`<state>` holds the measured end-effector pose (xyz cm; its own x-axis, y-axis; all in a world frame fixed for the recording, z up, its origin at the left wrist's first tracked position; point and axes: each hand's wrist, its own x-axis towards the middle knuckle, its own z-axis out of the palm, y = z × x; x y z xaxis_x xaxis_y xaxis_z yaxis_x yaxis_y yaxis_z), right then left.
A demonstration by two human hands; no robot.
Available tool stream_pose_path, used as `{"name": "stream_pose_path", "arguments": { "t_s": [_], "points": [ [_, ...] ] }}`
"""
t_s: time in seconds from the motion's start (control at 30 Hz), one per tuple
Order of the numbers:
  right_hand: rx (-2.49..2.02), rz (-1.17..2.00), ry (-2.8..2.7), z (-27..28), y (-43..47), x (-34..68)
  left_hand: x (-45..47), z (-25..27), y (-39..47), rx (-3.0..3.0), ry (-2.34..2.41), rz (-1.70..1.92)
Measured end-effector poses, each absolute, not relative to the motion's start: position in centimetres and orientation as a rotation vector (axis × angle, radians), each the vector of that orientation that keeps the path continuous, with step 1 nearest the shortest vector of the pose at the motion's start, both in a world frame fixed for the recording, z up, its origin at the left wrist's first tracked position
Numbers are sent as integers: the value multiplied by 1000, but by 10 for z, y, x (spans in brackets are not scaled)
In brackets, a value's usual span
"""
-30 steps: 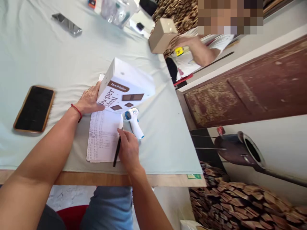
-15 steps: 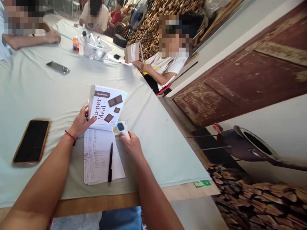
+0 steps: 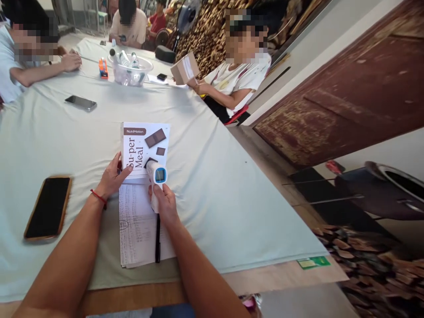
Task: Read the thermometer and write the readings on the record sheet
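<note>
My left hand [image 3: 114,176] grips the left side of a white box [image 3: 134,152] printed "NutriMotion Su-per Meal", its thumb across the front. Wrapped in my right hand [image 3: 165,203] is a white infrared thermometer [image 3: 155,174] with a blue-edged screen facing me; its head is in front of the box's lower right part. Below the box lie written paper sheets [image 3: 137,225] on the cloth. A black pen [image 3: 158,243] rests on the sheets, its upper end hidden behind the thermometer and my right hand.
A phone in an orange case [image 3: 48,207] lies at left, another phone [image 3: 81,102] farther back. A clear plastic basket with bottles [image 3: 130,73] and an orange tape dispenser [image 3: 103,68] stand at the far end. Other people sit around; one person [image 3: 235,88] holds a cardboard box [image 3: 185,68].
My right hand has brought the thermometer left, from beside the box to in front of its lower right part. The box now faces me more squarely. The camera view has shifted slightly.
</note>
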<state>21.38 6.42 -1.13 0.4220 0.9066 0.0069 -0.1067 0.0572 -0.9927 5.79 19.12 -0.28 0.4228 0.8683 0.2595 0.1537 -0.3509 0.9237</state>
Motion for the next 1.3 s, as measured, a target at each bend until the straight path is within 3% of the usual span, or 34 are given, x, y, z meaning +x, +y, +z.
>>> {"name": "stream_pose_path", "arguments": {
  "t_s": [0.57,0.93,1.3],
  "points": [
    [-1247,771,-927,11,68,216,62,18,194,1899,873,1011],
    [-1063,894,-847,20,67,222,60,16,201,1994,937,1022],
    [-1134,465,-412,41,61,263,58,19,202,1996,974,1006]
  ]
}}
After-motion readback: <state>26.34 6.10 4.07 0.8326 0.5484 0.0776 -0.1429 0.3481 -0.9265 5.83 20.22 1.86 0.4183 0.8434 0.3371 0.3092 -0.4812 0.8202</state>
